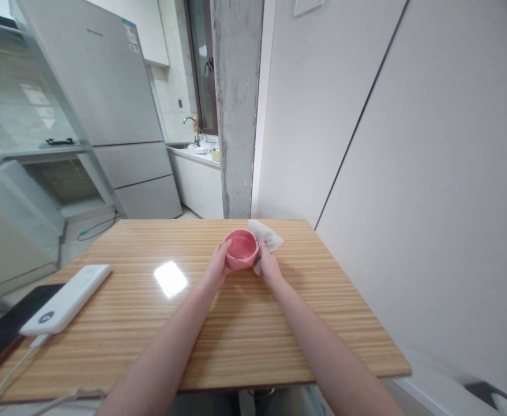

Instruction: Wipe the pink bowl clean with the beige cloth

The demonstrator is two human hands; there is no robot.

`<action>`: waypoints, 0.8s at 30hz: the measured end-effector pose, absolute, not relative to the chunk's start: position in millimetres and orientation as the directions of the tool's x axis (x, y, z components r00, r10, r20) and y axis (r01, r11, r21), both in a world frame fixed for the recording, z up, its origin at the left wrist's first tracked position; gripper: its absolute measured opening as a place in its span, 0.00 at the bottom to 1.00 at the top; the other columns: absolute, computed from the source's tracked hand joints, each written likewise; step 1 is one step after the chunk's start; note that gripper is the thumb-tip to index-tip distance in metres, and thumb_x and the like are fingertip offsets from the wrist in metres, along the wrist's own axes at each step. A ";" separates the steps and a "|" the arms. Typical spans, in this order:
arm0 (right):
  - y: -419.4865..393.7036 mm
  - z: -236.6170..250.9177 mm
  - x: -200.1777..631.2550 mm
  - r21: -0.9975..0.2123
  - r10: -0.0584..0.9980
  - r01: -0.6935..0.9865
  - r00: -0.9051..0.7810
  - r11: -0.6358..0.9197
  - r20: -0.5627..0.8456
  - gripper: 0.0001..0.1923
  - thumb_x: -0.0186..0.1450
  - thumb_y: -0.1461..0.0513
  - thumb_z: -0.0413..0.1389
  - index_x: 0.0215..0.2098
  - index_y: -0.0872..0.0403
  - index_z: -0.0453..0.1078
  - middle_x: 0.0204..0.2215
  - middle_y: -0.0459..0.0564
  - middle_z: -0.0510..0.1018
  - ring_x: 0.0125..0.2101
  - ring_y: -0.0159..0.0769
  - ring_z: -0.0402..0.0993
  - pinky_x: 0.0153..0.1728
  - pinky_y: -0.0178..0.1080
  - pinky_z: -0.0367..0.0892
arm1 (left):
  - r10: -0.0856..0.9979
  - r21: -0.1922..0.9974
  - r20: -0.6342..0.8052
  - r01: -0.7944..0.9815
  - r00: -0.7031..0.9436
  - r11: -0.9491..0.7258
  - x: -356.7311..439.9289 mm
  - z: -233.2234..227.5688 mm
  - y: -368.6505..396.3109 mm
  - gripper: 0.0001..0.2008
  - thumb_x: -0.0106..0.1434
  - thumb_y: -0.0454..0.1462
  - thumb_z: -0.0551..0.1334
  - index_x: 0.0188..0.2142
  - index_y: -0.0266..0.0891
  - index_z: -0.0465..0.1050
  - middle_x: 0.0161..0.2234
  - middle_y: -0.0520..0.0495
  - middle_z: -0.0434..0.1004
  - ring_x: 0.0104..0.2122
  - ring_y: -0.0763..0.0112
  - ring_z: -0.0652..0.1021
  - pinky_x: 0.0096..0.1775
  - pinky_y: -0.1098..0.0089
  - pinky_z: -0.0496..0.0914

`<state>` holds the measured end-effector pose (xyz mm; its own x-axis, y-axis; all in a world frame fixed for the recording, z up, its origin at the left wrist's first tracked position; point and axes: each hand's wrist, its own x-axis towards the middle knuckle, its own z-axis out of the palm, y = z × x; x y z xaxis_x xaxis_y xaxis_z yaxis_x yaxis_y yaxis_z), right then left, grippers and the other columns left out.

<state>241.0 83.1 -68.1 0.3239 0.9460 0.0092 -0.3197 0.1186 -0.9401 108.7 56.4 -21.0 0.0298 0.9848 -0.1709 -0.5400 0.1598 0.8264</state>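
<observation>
A pink bowl (241,247) with a faceted outer wall is held over the far middle of the wooden table, tilted so its inside faces me. My left hand (219,264) grips its left side, thumb at the rim. On the other side, my right hand (269,264) is closed on a white cloth or tissue (267,236) and presses it against the bowl's right wall. Part of the cloth fans out beyond the fingers, and a small end hangs below them. The fingers behind the bowl are hidden.
On the wood-grain table (245,335), a white power bank (69,300) with a cable lies at the left, partly over a dark phone or tablet (8,323). A white wall (409,190) rises along the right. A grey fridge (106,86) and sink counter (197,173) stand beyond.
</observation>
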 end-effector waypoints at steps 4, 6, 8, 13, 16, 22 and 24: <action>82.0 -72.3 228.1 -0.882 0.974 -0.469 0.217 0.052 -0.058 0.21 0.57 0.46 0.59 0.39 0.53 0.76 0.44 0.52 0.82 0.50 0.43 0.75 0.50 0.43 0.70 | 0.990 0.781 -0.136 -0.620 -0.041 0.082 108.1 -21.1 61.7 0.17 0.61 0.44 0.61 0.46 0.37 0.72 0.45 0.42 0.78 0.42 0.65 0.78 0.38 0.68 0.76; 79.9 -72.4 221.9 -0.858 0.986 -0.512 0.156 0.037 -0.051 0.21 0.56 0.47 0.60 0.40 0.53 0.76 0.44 0.52 0.82 0.49 0.42 0.76 0.49 0.42 0.71 | 0.988 0.795 -0.133 -0.603 -0.073 0.062 107.2 -21.2 62.9 0.17 0.61 0.43 0.61 0.47 0.36 0.72 0.45 0.42 0.78 0.41 0.65 0.78 0.37 0.69 0.75; 79.0 -71.0 220.4 -0.853 0.985 -0.520 0.167 0.047 -0.047 0.22 0.56 0.47 0.60 0.40 0.53 0.75 0.44 0.51 0.82 0.48 0.41 0.77 0.49 0.41 0.71 | 0.984 0.829 -0.165 -0.550 -0.068 0.101 106.6 -21.2 61.8 0.19 0.60 0.43 0.63 0.49 0.37 0.71 0.46 0.42 0.78 0.39 0.66 0.79 0.34 0.71 0.74; 83.0 -66.5 232.8 -0.835 0.966 -0.548 0.242 0.060 -0.090 0.20 0.57 0.48 0.59 0.38 0.54 0.75 0.43 0.51 0.82 0.48 0.40 0.77 0.48 0.39 0.71 | 0.959 0.837 -0.264 -0.471 0.099 0.279 108.8 -18.2 53.1 0.23 0.57 0.45 0.66 0.51 0.42 0.69 0.48 0.41 0.76 0.40 0.63 0.79 0.33 0.67 0.75; 84.7 -67.2 234.9 -0.810 0.972 -0.583 0.220 0.067 -0.078 0.18 0.58 0.50 0.59 0.39 0.54 0.76 0.45 0.50 0.82 0.50 0.39 0.76 0.51 0.38 0.70 | 0.969 0.860 -0.230 -0.448 0.084 0.243 109.5 -17.0 51.5 0.22 0.57 0.45 0.66 0.50 0.43 0.69 0.47 0.42 0.76 0.40 0.63 0.78 0.32 0.68 0.75; 82.7 -73.2 221.1 -0.780 0.992 -0.625 0.083 -0.020 -0.091 0.17 0.57 0.54 0.62 0.42 0.53 0.76 0.47 0.49 0.81 0.48 0.37 0.76 0.50 0.39 0.71 | 0.975 0.877 -0.165 -0.474 -0.146 0.077 107.7 -19.4 59.4 0.19 0.60 0.43 0.62 0.49 0.40 0.67 0.47 0.43 0.74 0.38 0.69 0.76 0.29 0.75 0.72; 82.4 -73.7 219.3 -0.767 0.991 -0.641 0.088 -0.018 -0.097 0.16 0.57 0.55 0.62 0.42 0.52 0.76 0.46 0.48 0.81 0.47 0.37 0.77 0.48 0.37 0.72 | 0.975 0.872 -0.161 -0.484 -0.153 0.068 107.8 -19.8 59.6 0.20 0.58 0.43 0.64 0.49 0.41 0.66 0.48 0.44 0.73 0.39 0.69 0.76 0.30 0.74 0.72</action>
